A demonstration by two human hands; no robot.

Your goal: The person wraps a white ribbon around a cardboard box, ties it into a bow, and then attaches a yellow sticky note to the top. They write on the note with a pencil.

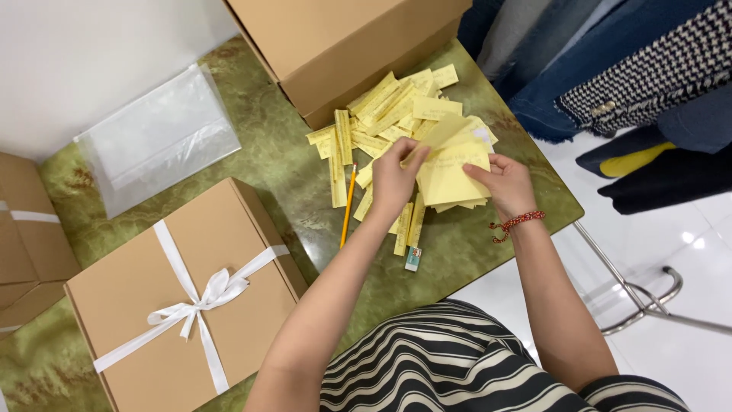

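Yellow paper fills the far right part of a green marbled tabletop (290, 175), where a person seated at its near edge works with both hands. The left hand (393, 183) pinches the upper edge of a yellow sheet (450, 172) between thumb and fingers; the right hand (507, 183), a red cord bracelet (518, 223) at its wrist, grips the same sheet's right side, fingers curled on it. The sheet is held just above a loose pile of folded slips (381, 114) that spreads toward the right edge, a few slips lying close to it. A pencil (348, 204) lies lengthwise just left of the pile, with an eraser (412, 259) near the front edge. A plain carton (343, 46) stands at the far edge, touching the pile's back. A flat box (183, 297) tied with white ribbon (200, 297) takes the near left corner, and a clear plastic sleeve (156, 137) lies at the far left. The barest stretch of green runs between flat box, sleeve and pencil. Beyond the right edge lie white floor tiles, a chrome chair frame (648, 297) and hanging dark garments (633, 69).
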